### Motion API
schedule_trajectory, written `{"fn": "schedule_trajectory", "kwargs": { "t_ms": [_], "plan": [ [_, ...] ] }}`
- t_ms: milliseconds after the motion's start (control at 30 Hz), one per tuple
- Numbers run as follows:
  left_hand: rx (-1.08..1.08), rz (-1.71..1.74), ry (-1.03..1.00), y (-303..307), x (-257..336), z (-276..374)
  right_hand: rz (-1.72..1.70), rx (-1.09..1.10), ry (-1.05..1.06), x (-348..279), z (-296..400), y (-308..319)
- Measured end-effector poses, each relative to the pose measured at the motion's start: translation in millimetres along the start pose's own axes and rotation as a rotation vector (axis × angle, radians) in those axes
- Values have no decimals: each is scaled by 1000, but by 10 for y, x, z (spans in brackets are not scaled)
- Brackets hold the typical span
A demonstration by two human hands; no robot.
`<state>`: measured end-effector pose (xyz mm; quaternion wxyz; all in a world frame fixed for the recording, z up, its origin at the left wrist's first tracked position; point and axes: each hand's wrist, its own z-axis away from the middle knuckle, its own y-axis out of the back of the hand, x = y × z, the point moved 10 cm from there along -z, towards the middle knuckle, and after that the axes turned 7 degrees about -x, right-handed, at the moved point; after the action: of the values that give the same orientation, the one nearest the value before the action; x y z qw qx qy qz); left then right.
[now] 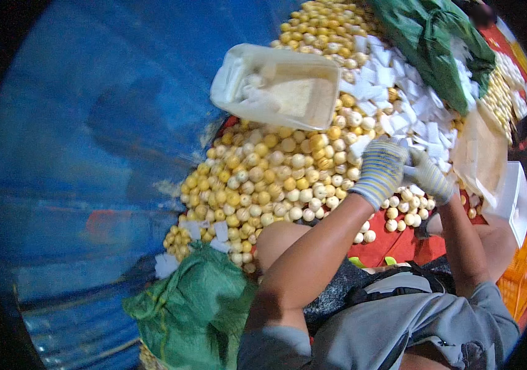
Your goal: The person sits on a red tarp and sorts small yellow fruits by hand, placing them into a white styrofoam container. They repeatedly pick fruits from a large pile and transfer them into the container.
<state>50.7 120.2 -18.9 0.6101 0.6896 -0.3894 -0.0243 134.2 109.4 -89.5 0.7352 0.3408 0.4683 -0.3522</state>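
Observation:
My left hand (381, 170), in a blue-and-yellow striped knit glove, and my right hand (431, 179), in a similar pale glove, meet over the heap. Between their fingers is a white foam sleeve (410, 170); whether a fruit is inside is hidden. Beneath and left of them spreads a large heap of round yellow and cream fruit (263, 175), some striped, like small melons. Many white foam sleeves (400, 122) lie piled just beyond the hands.
A translucent plastic tub (298, 95) sits tilted on the fruit. Green woven sacks lie at the upper right (434, 46) and lower left (198, 305). A white foam box (515, 203) and an orange plastic crate (520, 277) stand at right. Blue sheeting (83, 138) covers the left side.

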Motion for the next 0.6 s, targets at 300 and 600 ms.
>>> {"fn": "schedule_trajectory", "kwargs": {
  "t_ms": [300, 600],
  "plan": [
    [214, 13, -138, 267, 164, -26, -488, 496, 313, 154, 319, 517],
    [248, 1369, -82, 326, -108, -88, -382, 442, 502, -313, 450, 614]
  ]
}}
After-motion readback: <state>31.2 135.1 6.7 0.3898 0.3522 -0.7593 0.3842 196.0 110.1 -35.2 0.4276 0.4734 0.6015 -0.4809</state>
